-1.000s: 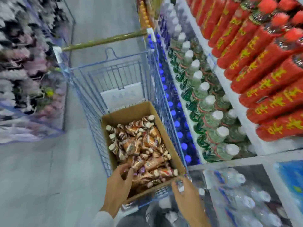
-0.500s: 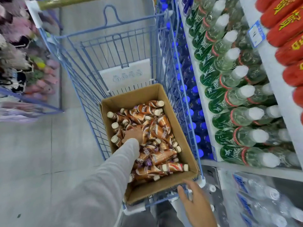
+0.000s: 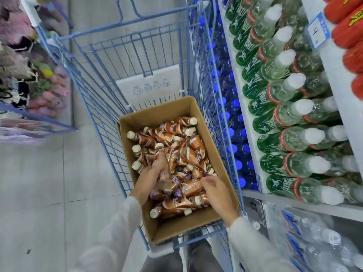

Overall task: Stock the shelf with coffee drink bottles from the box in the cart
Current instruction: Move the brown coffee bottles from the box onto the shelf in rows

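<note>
A cardboard box (image 3: 224, 165) sits in the blue wire cart (image 3: 102, 61), filled with several brown coffee drink bottles (image 3: 176, 129) with cream caps, lying in a jumble. My left hand (image 3: 148, 180) is inside the box at its left side and grips one coffee bottle (image 3: 162, 165), which is blurred and lifted a little above the pile. My right hand (image 3: 217, 192) reaches in from the right, its fingers bent over another bottle (image 3: 189, 188); blur hides whether they grip it.
Shelving (image 3: 334, 75) runs along the right, close to the cart, with green-labelled clear bottles (image 3: 290, 114), red bottles (image 3: 351, 36) above, blue-capped bottles (image 3: 233, 132) low down and packed water (image 3: 318, 242) at the bottom. A rack of goods (image 3: 25, 75) stands left across the grey floor aisle (image 3: 49, 183).
My right hand left the cart's near rim and moved into the box. My left hand drew back toward me and now holds a bottle. The camera tilted further down.
</note>
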Demonstrator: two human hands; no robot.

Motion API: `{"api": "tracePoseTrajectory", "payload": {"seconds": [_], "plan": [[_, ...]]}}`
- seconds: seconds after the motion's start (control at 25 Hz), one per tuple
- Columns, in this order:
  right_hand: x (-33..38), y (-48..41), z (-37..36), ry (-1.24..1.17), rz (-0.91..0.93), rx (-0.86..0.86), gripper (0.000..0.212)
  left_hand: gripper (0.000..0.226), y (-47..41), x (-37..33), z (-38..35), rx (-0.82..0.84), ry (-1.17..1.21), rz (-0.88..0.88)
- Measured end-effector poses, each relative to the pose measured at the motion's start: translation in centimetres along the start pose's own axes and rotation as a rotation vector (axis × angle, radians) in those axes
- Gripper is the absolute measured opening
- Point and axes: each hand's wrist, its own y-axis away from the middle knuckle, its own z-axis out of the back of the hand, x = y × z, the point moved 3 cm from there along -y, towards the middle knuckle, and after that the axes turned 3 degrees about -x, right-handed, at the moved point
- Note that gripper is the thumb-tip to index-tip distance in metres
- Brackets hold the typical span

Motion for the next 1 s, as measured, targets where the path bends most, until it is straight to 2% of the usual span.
{"api": "tracePoseTrajectory", "payload": {"seconds": [0.04, 0.16, 0.28, 0.36, 0.4, 0.44, 0.52, 0.6, 0.72, 0.76, 0.84, 0.88, 1.0], "plan": [[0.6, -2.0, -0.8, -0.107, -0.076, 0.030, 0.033, 0.040, 1.8, 1.1, 0.5, 0.018, 0.043, -0.010], [2.6, -7.1, -3.0, -0.513, -0.377, 0.115, 0.049, 0.064, 5.2, 4.5, 2.2, 0.023, 0.219, 0.020], [3.1, -10.1, -4.9, -0.819, -0.496, 0.101, 0.064, 0.050, 7.3, 6.6, 3.5, -0.042, 0.357, 0.054], [3.1, -11.1, -5.9, -0.876, -0.438, 0.073, 0.057, 0.044, 8.5, 7.2, 4.0, -0.070, 0.396, 0.046], [3.2, -11.7, -6.6, -0.983, -0.443, 0.069, 0.055, 0.049, 9.1, 7.6, 4.2, -0.077, 0.402, 0.031], [3.8, -11.4, -7.1, -1.077, -0.429, 0.094, 0.060, 0.055, 9.5, 7.8, 4.4, -0.079, 0.403, 0.029], [3.6, -11.9, -7.4, -1.078, -0.387, -0.001, 0.073, 0.057, 9.8, 8.0, 4.2, -0.077, 0.397, 0.031], [3.1, -11.3, -7.8, -1.187, -0.384, -0.030, 0.064, 0.063, 9.7, 7.8, 3.9, -0.057, 0.386, 0.020], [2.7, -6.0, -6.8, -1.152, -0.466, 0.063, 0.053, 0.077, 10.0, 6.8, 2.5, -0.003, 0.383, -0.002], [2.2, -4.2, -6.5, -1.116, -0.411, 0.086, 0.054, 0.075, 10.4, 6.2, 1.9, 0.026, 0.393, -0.023], [0.8, -0.4, -5.3, -1.028, -0.319, 0.117, 0.070, 0.066, 11.3, 4.9, 0.5, 0.079, 0.399, -0.060], [0.0, 1.1, -4.6, -1.038, -0.275, 0.119, 0.075, 0.068, 11.7, 4.2, -0.2, 0.112, 0.391, -0.083], [-1.6, 5.9, -1.3, -1.142, -0.132, 0.127, 0.068, 0.063, 13.1, 2.9, -2.5, 0.195, 0.345, -0.139]]}}
